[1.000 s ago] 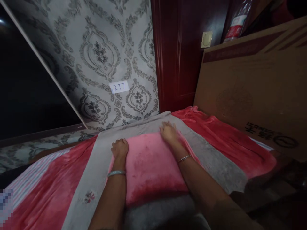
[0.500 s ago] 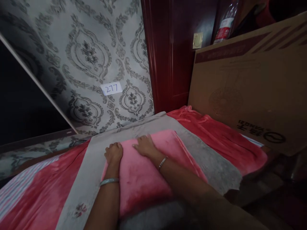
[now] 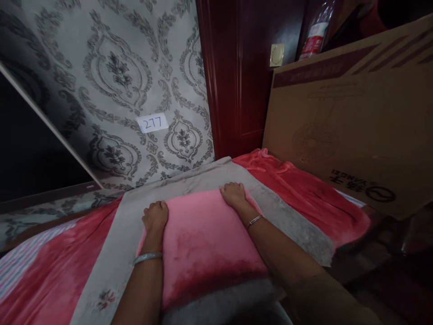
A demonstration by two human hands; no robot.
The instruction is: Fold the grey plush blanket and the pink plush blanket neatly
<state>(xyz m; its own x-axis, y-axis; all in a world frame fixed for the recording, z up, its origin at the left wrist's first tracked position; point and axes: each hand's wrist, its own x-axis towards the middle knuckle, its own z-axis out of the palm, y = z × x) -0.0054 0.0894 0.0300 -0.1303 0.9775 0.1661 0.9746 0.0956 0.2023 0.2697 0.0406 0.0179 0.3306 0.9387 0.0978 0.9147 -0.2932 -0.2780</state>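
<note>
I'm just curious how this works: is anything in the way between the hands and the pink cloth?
Nothing visible is. The left hand touches the far left corner of the pink cloth, and the right hand its far right corner; the grey cloth lies underneath.
</note>
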